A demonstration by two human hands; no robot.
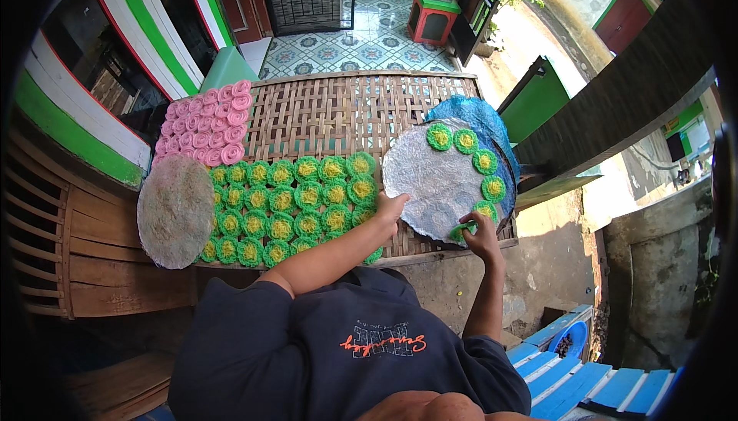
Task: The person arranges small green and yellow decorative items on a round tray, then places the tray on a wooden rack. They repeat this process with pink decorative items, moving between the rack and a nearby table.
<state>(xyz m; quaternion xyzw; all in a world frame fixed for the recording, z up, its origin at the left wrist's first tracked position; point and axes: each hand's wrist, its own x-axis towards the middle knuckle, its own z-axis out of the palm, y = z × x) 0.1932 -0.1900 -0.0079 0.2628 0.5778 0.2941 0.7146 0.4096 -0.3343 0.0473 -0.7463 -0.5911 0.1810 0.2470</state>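
My left hand (pixel 393 211) grips the near-left rim of a round silver-faced tray (pixel 424 185), its thumb on top. With my right hand (pixel 483 238) I pinch a green rosette (pixel 462 231) at the tray's near-right edge; it looks tilted, and my fingers partly cover it. Several green rosettes with yellow stringy centres, such as this one (pixel 485 161), curve along the tray's right side. A block of similar green-and-yellow rosettes (pixel 281 174) lies in rows on a woven bamboo rack (pixel 323 113), left of the tray. My left forearm hides some of them.
Pink rosettes (pixel 203 124) cover the rack's far-left corner. A speckled round disc (pixel 176 212) overlaps its left end. Blue crinkled sheeting (pixel 470 111) shows beneath the tray. A dark post (pixel 611 87) slants at the right; a wooden bench (pixel 115 254) stands left.
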